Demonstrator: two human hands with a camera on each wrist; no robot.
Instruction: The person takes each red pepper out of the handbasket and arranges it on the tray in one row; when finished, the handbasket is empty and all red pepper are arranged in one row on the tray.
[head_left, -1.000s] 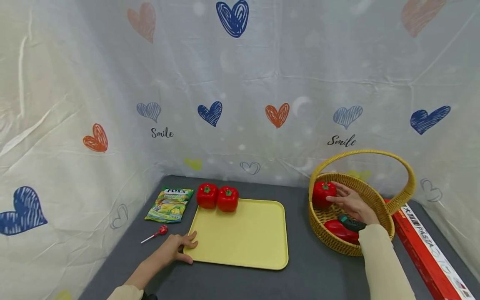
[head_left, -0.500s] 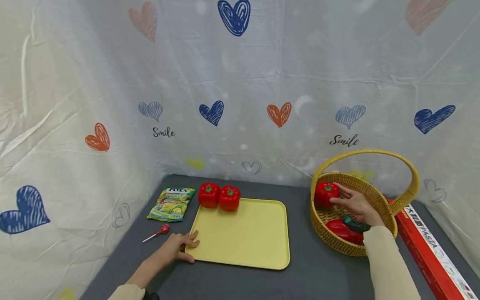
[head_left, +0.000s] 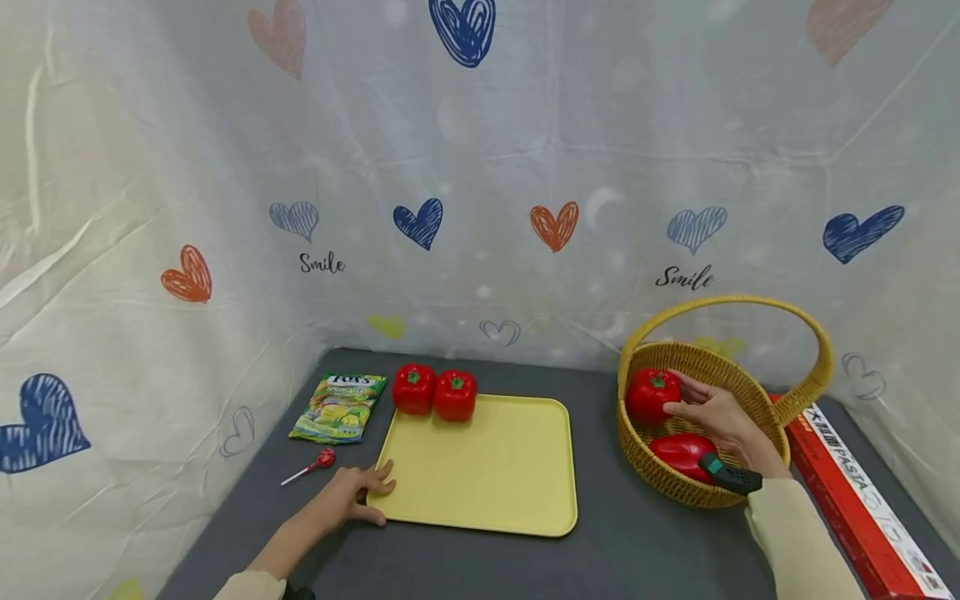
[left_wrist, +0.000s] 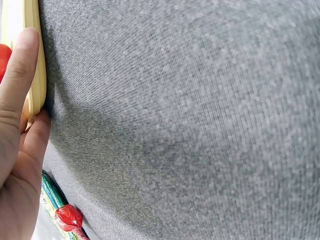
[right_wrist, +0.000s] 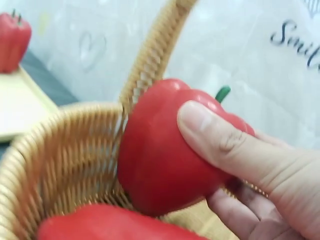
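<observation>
My right hand (head_left: 716, 412) grips a red bell pepper (right_wrist: 165, 145) inside the wicker basket (head_left: 636, 454), with the thumb across its near side and fingers behind it. Below that pepper, a glossy red vegetable (head_left: 681, 452) lies in the basket, partly covered by the wrist camera. At the near left corner of the yellow tray (head_left: 495, 475), my left hand (head_left: 348, 496) holds the rim between thumb and fingers. Two more red bell peppers, a left one (head_left: 413, 389) and a right one (head_left: 454, 396), stand side by side at the tray's far left corner.
A green candy bag (head_left: 340, 408) and a red lollipop (head_left: 324, 458) lie left of the tray. Right of the basket is a long red pasta box (head_left: 847, 492). The basket's tall handle (head_left: 723, 302) arches over the right hand. A patterned curtain hangs behind the table.
My right wrist has shifted right and slightly nearer, uncovering more of the red vegetable in the basket. The gripped pepper has moved only a little. The left hand and tray stay put.
</observation>
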